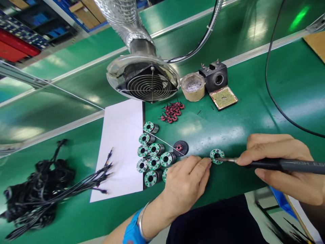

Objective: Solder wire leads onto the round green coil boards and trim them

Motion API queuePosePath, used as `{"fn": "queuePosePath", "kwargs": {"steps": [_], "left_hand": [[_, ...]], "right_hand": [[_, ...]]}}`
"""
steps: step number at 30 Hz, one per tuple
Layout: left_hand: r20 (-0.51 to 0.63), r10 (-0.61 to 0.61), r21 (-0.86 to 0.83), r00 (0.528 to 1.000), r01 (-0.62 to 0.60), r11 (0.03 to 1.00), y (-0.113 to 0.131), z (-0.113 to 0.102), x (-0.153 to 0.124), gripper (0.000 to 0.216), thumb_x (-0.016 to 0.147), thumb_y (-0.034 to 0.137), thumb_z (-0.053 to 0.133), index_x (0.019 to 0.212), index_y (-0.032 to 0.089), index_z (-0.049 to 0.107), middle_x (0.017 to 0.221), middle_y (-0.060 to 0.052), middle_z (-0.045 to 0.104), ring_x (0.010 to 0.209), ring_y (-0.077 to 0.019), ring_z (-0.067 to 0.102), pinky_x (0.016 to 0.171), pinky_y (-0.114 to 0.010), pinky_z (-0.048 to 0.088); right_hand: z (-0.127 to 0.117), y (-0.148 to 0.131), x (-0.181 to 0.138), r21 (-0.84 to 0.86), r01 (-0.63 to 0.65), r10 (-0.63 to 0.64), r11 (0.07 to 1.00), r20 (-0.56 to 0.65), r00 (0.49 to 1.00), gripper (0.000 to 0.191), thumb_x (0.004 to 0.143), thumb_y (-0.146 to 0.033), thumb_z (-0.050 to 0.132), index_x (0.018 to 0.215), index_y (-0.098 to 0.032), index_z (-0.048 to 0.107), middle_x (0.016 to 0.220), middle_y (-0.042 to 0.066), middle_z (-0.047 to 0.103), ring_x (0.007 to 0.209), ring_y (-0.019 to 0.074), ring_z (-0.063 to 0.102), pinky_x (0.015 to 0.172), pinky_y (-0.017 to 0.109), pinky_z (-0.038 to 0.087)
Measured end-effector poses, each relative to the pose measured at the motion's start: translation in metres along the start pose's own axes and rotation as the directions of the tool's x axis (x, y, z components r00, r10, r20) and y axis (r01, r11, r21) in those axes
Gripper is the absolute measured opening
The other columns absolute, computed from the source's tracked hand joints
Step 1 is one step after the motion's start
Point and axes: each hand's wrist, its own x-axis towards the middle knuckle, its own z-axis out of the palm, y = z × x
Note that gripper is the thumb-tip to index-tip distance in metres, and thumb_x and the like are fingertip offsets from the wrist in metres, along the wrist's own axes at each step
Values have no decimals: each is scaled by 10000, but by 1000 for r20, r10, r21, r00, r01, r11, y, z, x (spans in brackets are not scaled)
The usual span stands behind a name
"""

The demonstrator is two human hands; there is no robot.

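Observation:
My right hand (281, 166) is closed around a black soldering iron (279, 164), whose tip touches a small round green circuit board (217, 156) lying on the green mat. My left hand (186, 181) rests just left of that board with its fingers pinched on a thin solder wire (165, 143) that runs up and left over the parts. A group of several similar round boards on metal cylinders (152, 152) stands beside my left hand, next to a black disc with a red coil (180, 148).
A fume extractor fan (143, 81) on a foil hose hangs over the back of the mat. Behind are a pile of red coils (172, 112), a flux tub (193, 86) and an iron stand with sponge (218, 84). White paper (122, 149) and black wires (38, 189) lie left.

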Motion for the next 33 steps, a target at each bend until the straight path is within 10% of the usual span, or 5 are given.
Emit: {"fn": "queuePosePath", "kwargs": {"steps": [33], "left_hand": [[3,6,13,1000,-6,1000,1,-1,0,156,842,130,629,995,158,635,796,5,627,663,-113,574,581,-260,421]], "right_hand": [[-14,0,17,-52,37,-29,998,153,988,330,724,-47,489,933,-198,694,680,-6,522,561,58,461,483,209,320]]}}
